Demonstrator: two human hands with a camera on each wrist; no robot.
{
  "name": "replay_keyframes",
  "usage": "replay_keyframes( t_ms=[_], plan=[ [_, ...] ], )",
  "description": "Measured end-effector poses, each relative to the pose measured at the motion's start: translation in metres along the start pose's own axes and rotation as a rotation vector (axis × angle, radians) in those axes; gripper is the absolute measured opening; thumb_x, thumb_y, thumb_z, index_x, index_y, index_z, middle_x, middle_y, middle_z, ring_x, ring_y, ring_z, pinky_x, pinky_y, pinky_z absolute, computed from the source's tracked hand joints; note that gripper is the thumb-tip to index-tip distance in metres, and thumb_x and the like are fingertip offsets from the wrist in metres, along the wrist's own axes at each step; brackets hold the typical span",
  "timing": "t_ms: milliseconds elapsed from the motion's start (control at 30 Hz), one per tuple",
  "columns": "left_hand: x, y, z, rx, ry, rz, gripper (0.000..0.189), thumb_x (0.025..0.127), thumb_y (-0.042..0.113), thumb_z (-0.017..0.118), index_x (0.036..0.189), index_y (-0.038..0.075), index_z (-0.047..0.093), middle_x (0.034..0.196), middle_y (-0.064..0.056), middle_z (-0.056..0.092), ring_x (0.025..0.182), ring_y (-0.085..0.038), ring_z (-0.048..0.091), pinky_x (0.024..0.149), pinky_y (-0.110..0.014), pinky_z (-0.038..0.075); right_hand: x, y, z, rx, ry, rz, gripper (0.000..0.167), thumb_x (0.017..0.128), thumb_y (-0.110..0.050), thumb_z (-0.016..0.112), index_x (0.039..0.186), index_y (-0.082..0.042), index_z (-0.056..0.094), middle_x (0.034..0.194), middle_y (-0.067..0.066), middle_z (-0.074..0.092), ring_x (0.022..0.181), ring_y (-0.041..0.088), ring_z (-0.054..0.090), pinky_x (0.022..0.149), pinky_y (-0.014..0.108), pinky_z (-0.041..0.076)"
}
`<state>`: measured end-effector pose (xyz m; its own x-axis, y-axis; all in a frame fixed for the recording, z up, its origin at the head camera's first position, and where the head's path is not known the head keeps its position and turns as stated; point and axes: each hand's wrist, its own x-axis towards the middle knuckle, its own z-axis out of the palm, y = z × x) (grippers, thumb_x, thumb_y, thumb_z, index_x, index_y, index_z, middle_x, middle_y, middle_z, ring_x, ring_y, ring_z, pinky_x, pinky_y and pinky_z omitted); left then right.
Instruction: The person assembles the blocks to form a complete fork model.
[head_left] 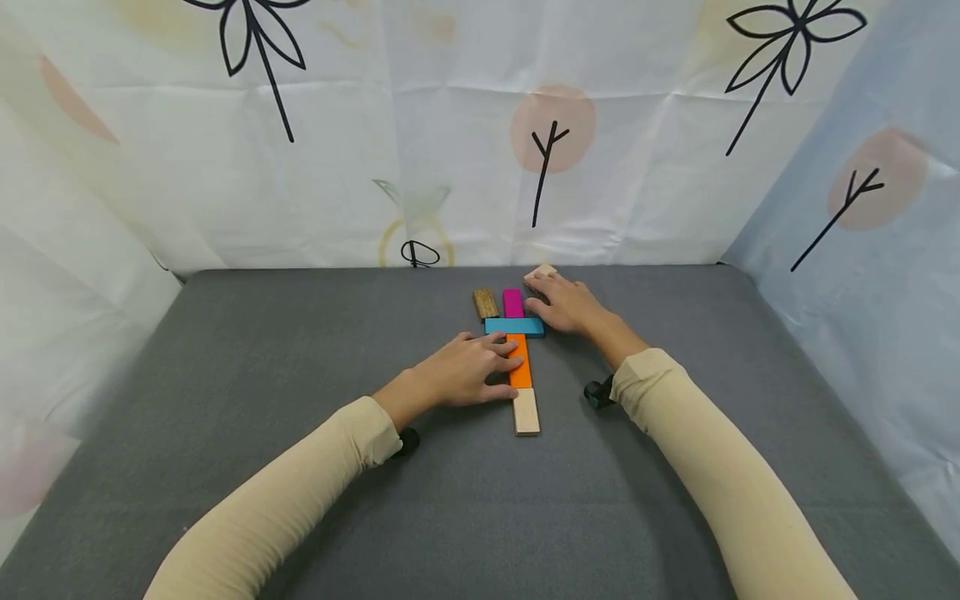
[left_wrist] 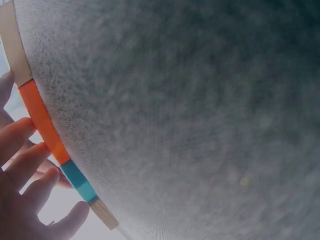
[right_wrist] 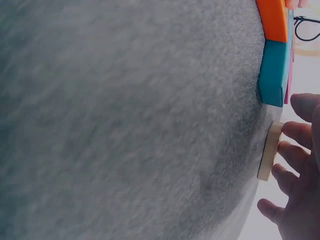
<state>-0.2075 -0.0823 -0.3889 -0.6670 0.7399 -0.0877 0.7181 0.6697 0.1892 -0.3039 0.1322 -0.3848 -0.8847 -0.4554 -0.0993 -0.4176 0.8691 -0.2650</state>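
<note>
Flat blocks form a cross-like layout on the grey cloth. A blue block (head_left: 514, 327) lies crosswise. A magenta block (head_left: 513, 302) extends from its far side, with a brown wood-grain block (head_left: 485, 304) beside it. Nearer lie an orange block (head_left: 520, 375) and a pale wooden block (head_left: 527, 414), end to end. My left hand (head_left: 468, 371) has spread fingers touching the orange block, with the thumb by the pale block's joint. At the back right, my right hand (head_left: 566, 304) rests its fingertips on a second pale wooden block (right_wrist: 270, 150), partly covered in the head view.
The grey table (head_left: 337, 333) extends around the blocks. A white printed cloth wall (head_left: 465, 150) rises right behind its back edge, close to my right fingertips. Further cloth walls stand at both sides. A dark wrist camera (head_left: 597, 393) sits under the right cuff.
</note>
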Motion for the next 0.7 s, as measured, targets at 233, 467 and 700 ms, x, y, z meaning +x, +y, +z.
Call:
replay_keyframes(
  t_ms=[233, 467, 700],
  plan=[
    [-0.001, 0.002, -0.001, 0.01, -0.002, -0.008, 0.058, 0.098, 0.053, 0.056, 0.144, 0.019, 0.055, 0.152, -0.005, 0.045, 0.146, -0.024, 0.033, 0.109, -0.053, 0.035, -0.011, 0.002, -0.001, 0.004, -0.006, -0.043, 0.053, 0.105, -0.024, 0.048, 0.153, -0.003, 0.039, 0.159, 0.019, 0.032, 0.146, 0.038, 0.028, 0.111, 0.065, 0.025],
    [0.0, 0.002, 0.0, 0.023, -0.004, -0.016, 0.057, 0.098, 0.054, 0.056, 0.144, 0.019, 0.055, 0.153, -0.004, 0.044, 0.146, -0.024, 0.033, 0.11, -0.054, 0.035, -0.021, 0.002, -0.001, 0.02, -0.007, -0.072, 0.052, 0.104, -0.022, 0.049, 0.151, -0.003, 0.041, 0.158, 0.02, 0.032, 0.145, 0.039, 0.029, 0.113, 0.062, 0.025],
    [0.0, 0.003, 0.0, 0.019, 0.0, -0.013, 0.057, 0.098, 0.053, 0.057, 0.143, 0.019, 0.056, 0.152, -0.005, 0.045, 0.146, -0.024, 0.033, 0.109, -0.054, 0.035, -0.029, 0.002, -0.003, 0.049, -0.023, -0.089, 0.057, 0.102, -0.03, 0.053, 0.15, -0.003, 0.043, 0.157, 0.019, 0.034, 0.144, 0.04, 0.031, 0.114, 0.06, 0.025]
  ],
)
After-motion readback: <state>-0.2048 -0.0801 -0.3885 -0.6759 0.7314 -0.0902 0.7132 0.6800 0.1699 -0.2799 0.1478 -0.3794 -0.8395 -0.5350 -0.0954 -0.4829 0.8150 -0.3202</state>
